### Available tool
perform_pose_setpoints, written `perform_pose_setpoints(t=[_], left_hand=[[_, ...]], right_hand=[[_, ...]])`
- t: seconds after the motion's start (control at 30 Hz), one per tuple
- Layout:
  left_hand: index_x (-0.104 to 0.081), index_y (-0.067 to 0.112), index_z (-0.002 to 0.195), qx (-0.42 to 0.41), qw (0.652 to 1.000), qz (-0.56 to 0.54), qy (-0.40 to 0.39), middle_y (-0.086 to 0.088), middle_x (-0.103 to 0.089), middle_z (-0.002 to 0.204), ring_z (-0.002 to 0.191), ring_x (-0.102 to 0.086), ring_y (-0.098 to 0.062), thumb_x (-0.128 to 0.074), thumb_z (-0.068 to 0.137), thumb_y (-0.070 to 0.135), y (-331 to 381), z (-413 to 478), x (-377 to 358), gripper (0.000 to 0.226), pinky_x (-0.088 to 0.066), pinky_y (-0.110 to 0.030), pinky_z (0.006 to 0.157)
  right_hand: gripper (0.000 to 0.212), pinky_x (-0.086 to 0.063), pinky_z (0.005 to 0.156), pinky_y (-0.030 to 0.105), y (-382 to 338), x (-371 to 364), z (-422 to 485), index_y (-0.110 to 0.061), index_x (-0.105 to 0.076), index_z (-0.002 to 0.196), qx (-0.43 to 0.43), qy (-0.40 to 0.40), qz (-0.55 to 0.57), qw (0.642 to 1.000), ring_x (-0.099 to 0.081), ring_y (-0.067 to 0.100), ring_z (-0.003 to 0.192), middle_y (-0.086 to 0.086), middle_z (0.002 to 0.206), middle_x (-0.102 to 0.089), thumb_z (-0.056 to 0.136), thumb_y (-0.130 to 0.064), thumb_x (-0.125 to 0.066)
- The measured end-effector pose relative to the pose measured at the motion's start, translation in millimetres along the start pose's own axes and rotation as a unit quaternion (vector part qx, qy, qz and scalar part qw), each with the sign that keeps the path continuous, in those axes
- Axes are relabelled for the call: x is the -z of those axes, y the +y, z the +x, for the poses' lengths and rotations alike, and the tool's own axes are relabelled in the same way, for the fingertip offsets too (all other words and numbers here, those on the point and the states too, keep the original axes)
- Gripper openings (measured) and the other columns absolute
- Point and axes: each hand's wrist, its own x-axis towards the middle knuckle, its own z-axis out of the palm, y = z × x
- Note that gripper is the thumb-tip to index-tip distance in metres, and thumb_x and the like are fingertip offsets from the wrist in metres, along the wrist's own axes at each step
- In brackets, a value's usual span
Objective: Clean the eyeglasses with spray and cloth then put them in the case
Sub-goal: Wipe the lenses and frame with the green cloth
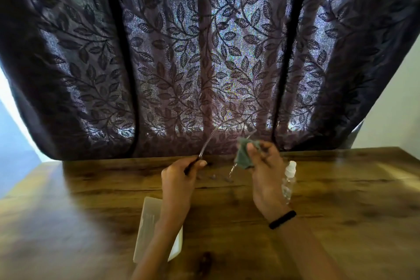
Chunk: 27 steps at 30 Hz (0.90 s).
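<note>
Fingers (202,163) of the left hand (179,179) are curled and pinch the dark tip of one side arm of the eyeglasses (211,136), thumb on top. The right hand (266,175) has its fingers (251,150) closed on a grey-green cloth (242,157), thumb pressing it against what is probably a lens, though the folds hide it. The eyeglasses are held in the air between the two hands, above the far part of the counter (341,188). Their thin arm arches toward 12 o'clock in front of the curtain (204,52).

The main risk lies in the left grip. It sits at the very end of a long, slender arm, so a firm rub from the cloth side would likely lever against the hinge and bend it. Should that pinch slip, the frame would swing from the cloth alone and could drop to the counter.

A thin piece dangles at 6 o'clock below the cloth, perhaps the other side arm. Being loose, it could snag in the fabric.

The spray bottle (289,177) stands upright at 3 o'clock, close beside the right wrist, where an outward sweep could tip it.

The white case (150,223) lies at 6 o'clock, partly under the left forearm. Whether it is open cannot be told. A lowered forearm might shove it toward the near edge.
</note>
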Motion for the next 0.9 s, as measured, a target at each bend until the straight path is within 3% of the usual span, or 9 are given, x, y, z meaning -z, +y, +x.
perform_pose_setpoints(t=[0.1,0.2,0.3,0.37,0.43,0.5,0.7,0.8,0.9], left_hand=[[-0.071,0.009,0.096,0.002,0.999,-0.033,-0.028,0.013,-0.066,0.066,0.055,-0.063,0.0,-0.069,0.078,0.009,-0.8,-0.7,-4.7,0.018,-0.054,-0.018,0.058],[-0.07,0.011,0.1,-0.018,0.997,-0.045,-0.059,0.018,-0.064,0.07,0.061,-0.065,0.002,-0.067,0.079,0.003,-1.4,-1.9,-5.0,0.023,-0.055,-0.017,0.062],[-0.067,0.013,0.108,-0.011,0.995,-0.064,-0.073,0.015,-0.067,0.079,0.067,-0.067,-0.002,-0.066,0.078,-0.001,-1.4,-3.4,-6.6,0.033,-0.057,-0.022,0.068],[-0.061,0.012,0.116,-0.005,0.996,-0.062,-0.069,0.012,-0.066,0.083,0.073,-0.066,-0.001,-0.067,0.076,-0.002,0.3,-4.0,-7.3,0.043,-0.055,-0.018,0.071],[-0.054,0.014,0.124,-0.016,0.996,-0.06,-0.057,0.01,-0.066,0.08,0.072,-0.063,0.004,-0.069,0.074,-0.003,1.9,-5.2,-7.0,0.055,-0.051,-0.009,0.067],[-0.047,0.016,0.13,-0.024,0.997,-0.056,-0.045,0.009,-0.065,0.075,0.069,-0.062,0.002,-0.071,0.071,-0.003,4.0,-5.7,-5.8,0.066,-0.05,-0.01,0.064],[-0.04,0.021,0.131,-0.034,0.996,-0.078,-0.036,0.02,-0.061,0.063,0.06,-0.062,0.007,-0.075,0.068,-0.001,6.0,-10.1,-4.7,0.075,-0.049,-0.007,0.055],[-0.04,0.026,0.129,-0.028,0.995,-0.089,-0.041,0.018,-0.063,0.064,0.061,-0.064,0.005,-0.074,0.07,-0.002,6.7,-8.8,-6.6,0.073,-0.053,-0.013,0.057],[-0.042,0.025,0.127,-0.034,0.995,-0.081,-0.043,0.017,-0.065,0.066,0.063,-0.065,0.001,-0.072,0.071,-0.001,6.7,-7.1,-8.3,0.069,-0.058,-0.029,0.062]], right_hand=[[0.005,-0.055,0.068,0.031,11.5,-7.5,-11.5,-0.011,-0.058,0.09,-0.163,-0.075,0.086,0.98,-0.067,0.016,0.081,0.006,0.091,-0.07,0.085,-0.009,-0.057],[0.007,-0.056,0.06,0.022,12.1,-16.4,-12.6,-0.011,-0.061,0.085,-0.207,-0.106,0.126,0.964,-0.068,0.01,0.069,-0.002,0.073,-0.072,0.086,-0.007,-0.055],[0.006,-0.056,0.058,0.022,11.5,-21.7,-11.4,-0.008,-0.061,0.086,-0.203,-0.107,0.133,0.964,-0.067,0.013,0.069,0.002,0.074,-0.071,0.085,-0.005,-0.056],[0.009,-0.055,0.06,0.022,11.9,-24.3,-14.0,-0.008,-0.06,0.092,-0.186,-0.126,0.094,0.97,-0.065,0.014,0.076,0.006,0.084,-0.067,0.083,-0.006,-0.058],[0.015,-0.055,0.06,0.02,12.8,-25.8,-17.6,-0.008,-0.059,0.096,-0.167,-0.139,0.043,0.975,-0.066,0.011,0.075,0.004,0.087,-0.067,0.081,-0.004,-0.062],[0.022,-0.055,0.06,0.018,12.6,-25.4,-19.4,-0.006,-0.058,0.101,-0.152,-0.14,0.0,0.978,-0.067,0.008,0.069,0.003,0.087,-0.068,0.08,-0.003,-0.064],[0.035,-0.053,0.062,0.017,8.3,-23.4,-15.9,-0.011,-0.053,0.102,-0.143,-0.135,-0.052,0.979,-0.066,0.015,0.087,0.01,0.1,-0.067,0.074,-0.005,-0.072],[0.037,-0.055,0.065,0.022,9.7,-25.0,-12.8,-0.014,-0.052,0.1,-0.134,-0.099,-0.045,0.985,-0.066,0.018,0.09,0.011,0.099,-0.066,0.072,-0.006,-0.075],[0.037,-0.052,0.075,0.032,8.5,-27.9,-2.5,-0.009,-0.052,0.1,-0.146,-0.054,-0.009,0.988,-0.063,0.022,0.089,0.012,0.096,-0.064,0.071,-0.003,-0.074]])
